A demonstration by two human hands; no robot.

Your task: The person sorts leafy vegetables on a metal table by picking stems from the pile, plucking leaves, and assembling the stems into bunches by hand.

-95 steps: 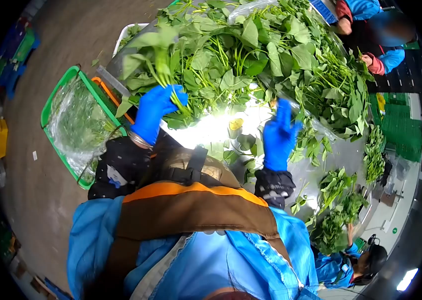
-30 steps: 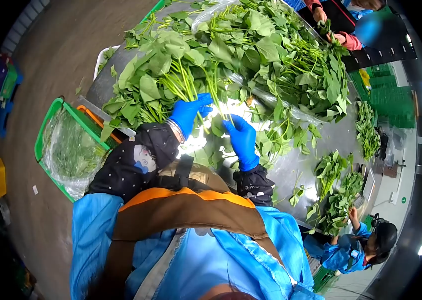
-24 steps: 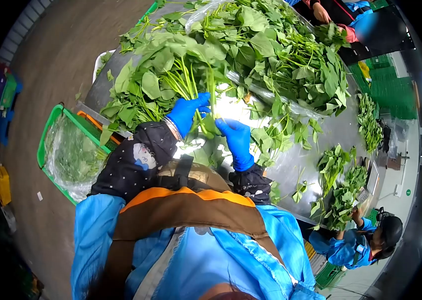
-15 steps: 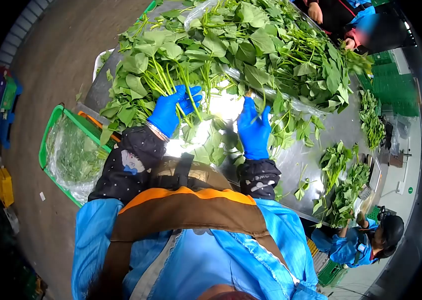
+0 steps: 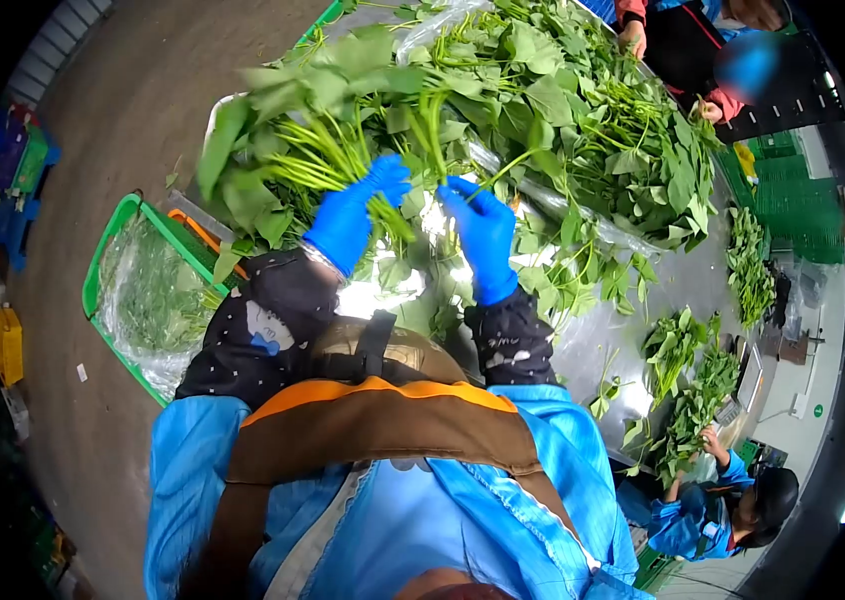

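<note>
My left hand (image 5: 355,217), in a blue glove, is closed round a bunch of leafy greens (image 5: 318,155). Their long pale stems run through the fist, and the leaves fan out beyond it, blurred by motion. Just right of it, my gloved right hand (image 5: 486,235) pinches a few stems of leafy greens (image 5: 430,130) between thumb and fingers. A large heap of the same greens (image 5: 583,110) covers the far part of the metal table (image 5: 688,265). Loose leaves lie under both hands on a brightly lit patch.
A green crate (image 5: 93,270) lined with clear plastic and holding greens stands on the floor at left. Smaller piles of greens (image 5: 678,345) lie at the table's right. One co-worker (image 5: 708,510) handles greens at lower right; another person's hand (image 5: 633,38) is at upper right.
My right hand has moved left and closed on stems near the left hand. The bunch in my left hand has shifted, its leaves swinging. The lower-right co-worker's arms have moved slightly.
</note>
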